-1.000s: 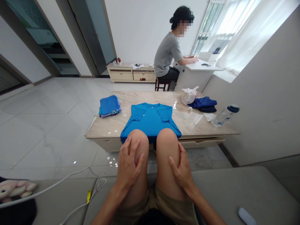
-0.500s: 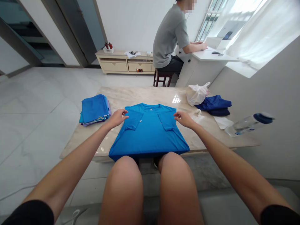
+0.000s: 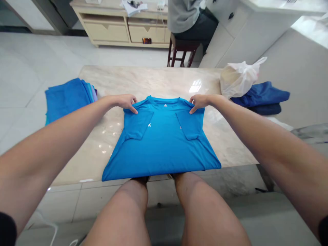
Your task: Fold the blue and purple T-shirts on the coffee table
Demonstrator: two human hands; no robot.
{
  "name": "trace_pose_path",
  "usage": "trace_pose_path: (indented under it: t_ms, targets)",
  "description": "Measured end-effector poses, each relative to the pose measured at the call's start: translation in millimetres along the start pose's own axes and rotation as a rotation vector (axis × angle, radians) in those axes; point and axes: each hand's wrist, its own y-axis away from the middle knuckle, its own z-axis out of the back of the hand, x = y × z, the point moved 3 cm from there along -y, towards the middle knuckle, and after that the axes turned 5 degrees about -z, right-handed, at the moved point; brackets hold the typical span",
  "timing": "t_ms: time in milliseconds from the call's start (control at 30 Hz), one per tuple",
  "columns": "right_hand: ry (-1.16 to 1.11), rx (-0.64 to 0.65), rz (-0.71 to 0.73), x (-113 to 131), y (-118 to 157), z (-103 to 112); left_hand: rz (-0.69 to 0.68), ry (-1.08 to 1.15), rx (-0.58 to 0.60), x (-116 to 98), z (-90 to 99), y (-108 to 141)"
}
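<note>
A blue T-shirt [image 3: 164, 147] lies spread on the table, collar away from me, with both sleeves folded inward across its chest. Its bottom edge hangs at the near table edge, above my knees. My left hand [image 3: 126, 102] pinches the shirt's left shoulder between thumb and fingers. On the opposite shoulder, my right hand [image 3: 199, 101] has the cloth pinched the same way; the fingertips of both hands are partly hidden. A small white logo shows below the collar.
Folded clothes [image 3: 68, 99] are stacked at the left of the marble-look table [image 3: 107, 80]. At the right are a tied white plastic bag [image 3: 238, 80] and dark blue cloth [image 3: 266, 95]. Beyond the table, a person in grey [image 3: 183, 17] sits on a stool [image 3: 183, 49] near a low cabinet [image 3: 107, 32].
My view has moved closer and lower. Both hands went from beside the sleeves to the shirt's shoulders and closed on the cloth there.
</note>
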Motion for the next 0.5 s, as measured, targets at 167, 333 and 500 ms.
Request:
trace_pose_path:
  t_ms: [167,333,500]
  targets:
    - [0.145,-0.044,-0.032,27,16,27,-0.043,-0.208,0.22,-8,13.4,-5]
    - [0.143,-0.348,-0.174,43,27,75,-0.011,-0.265,-0.009,-23,52.0,-8]
    - [0.042,-0.704,-0.223,53,47,134,0.049,-0.325,-0.407,-38,107.8,-8]
